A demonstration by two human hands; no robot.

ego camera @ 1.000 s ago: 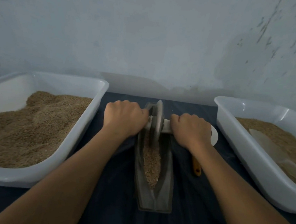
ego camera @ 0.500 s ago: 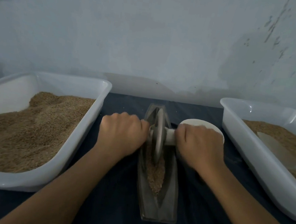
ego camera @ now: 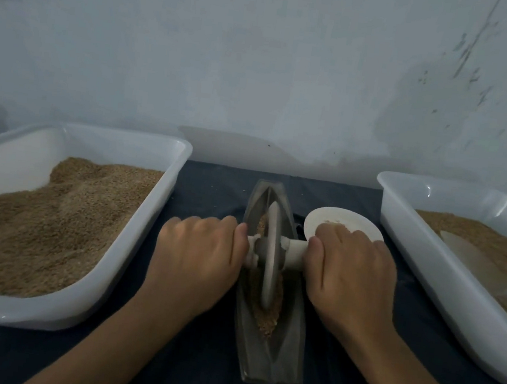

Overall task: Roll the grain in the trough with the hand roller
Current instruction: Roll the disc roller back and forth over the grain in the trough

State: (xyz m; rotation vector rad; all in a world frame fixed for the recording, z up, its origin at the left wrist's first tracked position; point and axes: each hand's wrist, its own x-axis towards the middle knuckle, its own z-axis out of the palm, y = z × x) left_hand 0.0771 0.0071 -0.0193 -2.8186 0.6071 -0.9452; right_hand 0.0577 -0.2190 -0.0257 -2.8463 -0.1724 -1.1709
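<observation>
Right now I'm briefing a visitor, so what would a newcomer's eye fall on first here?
First, the two hands at the centre: the left hand and right hand grip the roller, whose disc stands in the trough over grain. Next, the big white tubs of grain, the left tub and right tub, flank them. A small white dish sits just behind the right hand.

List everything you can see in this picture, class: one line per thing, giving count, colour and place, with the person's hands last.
trough: 1, grey, centre of the cloth, lengthwise.
grain: 1 strip, brown, along the trough bottom.
roller: 1, grey disc on a white axle, standing in the trough.
trays: 2, white, part filled with brown grain, left and right.
scoop: 1, pale, lying in the right tray.
dish: 1, white, beyond the right hand.
cloth: 1, dark blue, under everything.
wall: 1, pale, behind.
left hand: grips the axle's left end.
right hand: grips its right end.
</observation>
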